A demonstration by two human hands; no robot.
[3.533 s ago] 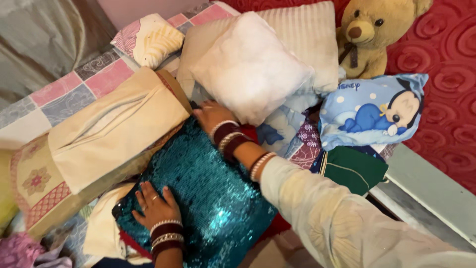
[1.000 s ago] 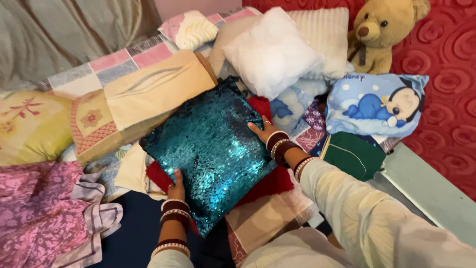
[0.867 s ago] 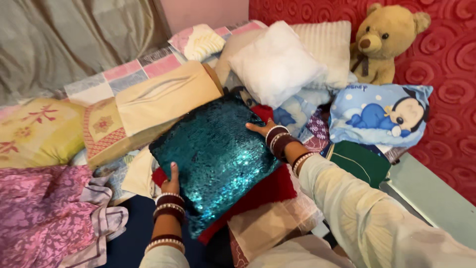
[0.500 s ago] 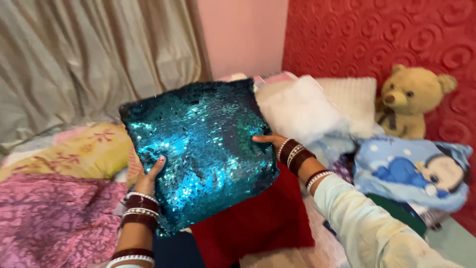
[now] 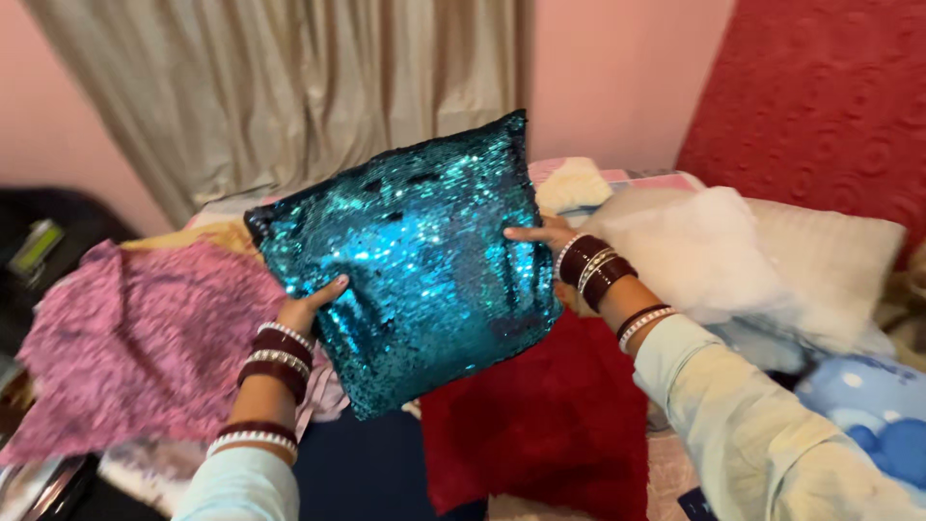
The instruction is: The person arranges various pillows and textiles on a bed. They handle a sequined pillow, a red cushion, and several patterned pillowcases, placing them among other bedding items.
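I record both hands gripping one item: the left hand (image 5: 307, 309) clamps the lower left edge of a teal sequinned cushion (image 5: 415, 256), thumb laid on the front face and the other fingers hidden behind it; the right hand (image 5: 542, 234) pinches the right edge at mid-height, thumb on the front, remaining fingers out of sight behind the cover. The cushion is held in the air, tilted with its upper right corner highest, in front of a beige curtain (image 5: 318, 87) and above the bed. Both wrists carry dark red and white bangles (image 5: 275, 352). Directly below the cushion I note a red cloth (image 5: 540, 415) hanging or lying loose, touching the cushion's lower edge as far as I can tell. To the left lies a pink patterned fabric (image 5: 135, 328), blurred. To the right sit a white pillow insert (image 5: 694, 251) and, behind it, a cream ribbed cushion (image 5: 830, 256), the two touching. At the lower right edge a light blue printed cushion (image 5: 868, 415) is partly in view. I see no packages, labels or containers that I can make out.
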